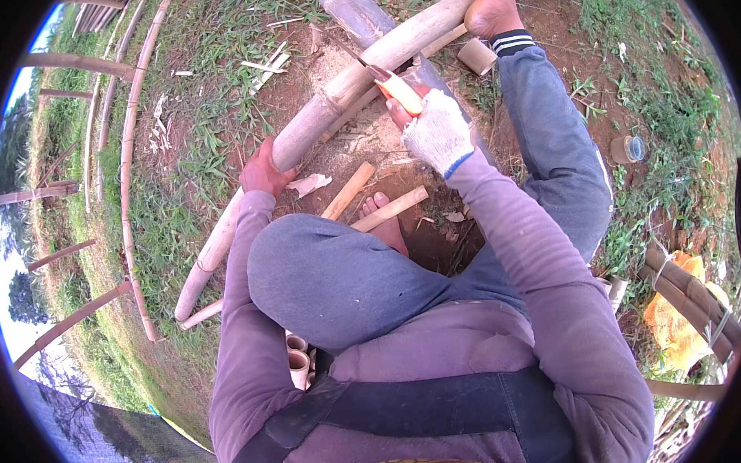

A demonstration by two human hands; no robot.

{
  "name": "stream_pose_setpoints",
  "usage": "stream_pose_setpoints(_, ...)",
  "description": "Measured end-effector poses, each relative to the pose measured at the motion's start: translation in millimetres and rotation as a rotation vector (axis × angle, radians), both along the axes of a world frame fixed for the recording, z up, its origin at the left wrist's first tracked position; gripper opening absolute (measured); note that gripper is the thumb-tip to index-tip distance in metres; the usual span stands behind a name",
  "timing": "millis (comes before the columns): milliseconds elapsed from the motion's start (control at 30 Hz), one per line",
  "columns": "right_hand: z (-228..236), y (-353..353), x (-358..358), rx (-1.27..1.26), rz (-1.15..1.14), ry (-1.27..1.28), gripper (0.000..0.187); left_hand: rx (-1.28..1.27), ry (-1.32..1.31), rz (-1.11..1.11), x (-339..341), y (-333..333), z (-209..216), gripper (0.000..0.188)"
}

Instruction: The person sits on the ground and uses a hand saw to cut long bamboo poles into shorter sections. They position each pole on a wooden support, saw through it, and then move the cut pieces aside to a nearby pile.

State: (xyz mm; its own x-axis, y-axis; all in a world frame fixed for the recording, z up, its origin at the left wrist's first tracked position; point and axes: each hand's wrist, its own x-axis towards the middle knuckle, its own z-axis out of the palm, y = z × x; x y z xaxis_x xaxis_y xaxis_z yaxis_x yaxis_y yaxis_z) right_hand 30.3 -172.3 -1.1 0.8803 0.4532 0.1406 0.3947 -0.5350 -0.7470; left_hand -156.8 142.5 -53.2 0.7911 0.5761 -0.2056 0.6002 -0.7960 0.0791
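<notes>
A thick pale bamboo pole slants across a greyish log lying on the ground. My left hand, bare, is wrapped round the pole's near-left end. My right hand, in a white knitted glove, is closed on the orange handle of a hand saw. Its narrow dark blade crosses the top of the pole, seen almost edge-on, so I cannot tell how deep it sits. My right foot presses on the pole farther up. A thinner bamboo pole runs beneath, out to the left.
Two split bamboo pieces lie by my left foot. A short bamboo section and a jar rest to the right. Tied bamboo leans beside an orange sack. Cut tubes stand by my left thigh. Sawdust covers the soil.
</notes>
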Motion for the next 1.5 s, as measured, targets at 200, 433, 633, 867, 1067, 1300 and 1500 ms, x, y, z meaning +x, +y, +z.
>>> stream_pose_setpoints(200, 31.9, -165.9, -99.0, 0.121, 0.043, 0.029, 0.015, 0.028, -0.044, 0.000, 0.4, -0.5, -5.3, 0.096)
stream_pose_setpoints(433, -14.0, 4.4, 10.1, -0.001, -0.022, -0.060, 0.046, 0.002, 0.027, 0.004, 18.2, -7.9, 2.3, 0.095)
stream_pose_setpoints(633, 7.0, -102.2, -58.0, 0.149, 0.005, 0.032, 0.028, 0.035, -0.021, 0.010, 7.3, 3.9, -3.7, 0.095)
stream_pose_setpoints(867, 4.1, -87.3, -49.0, 0.119, 0.047, -0.068, 0.026, 0.023, -0.040, 0.017, 0.0, -0.2, -10.6, 0.092)
stream_pose_setpoints(1067, -19.7, -6.2, 2.7, 0.155, -0.014, -0.072, 0.035, 0.021, -0.007, 0.010, 11.6, -7.3, 5.8, 0.093)
stream_pose_setpoints(1300, 15.3, -157.0, -94.6, 0.172, 0.094, 0.025, 0.018, 0.016, -0.039, 0.027, -5.1, 0.6, -10.1, 0.093)
stream_pose_setpoints(1500, -22.8, -2.5, 0.3, 0.100, 0.000, -0.047, 0.031, 0.011, -0.020, 0.006, 13.1, -4.1, -0.5, 0.094)
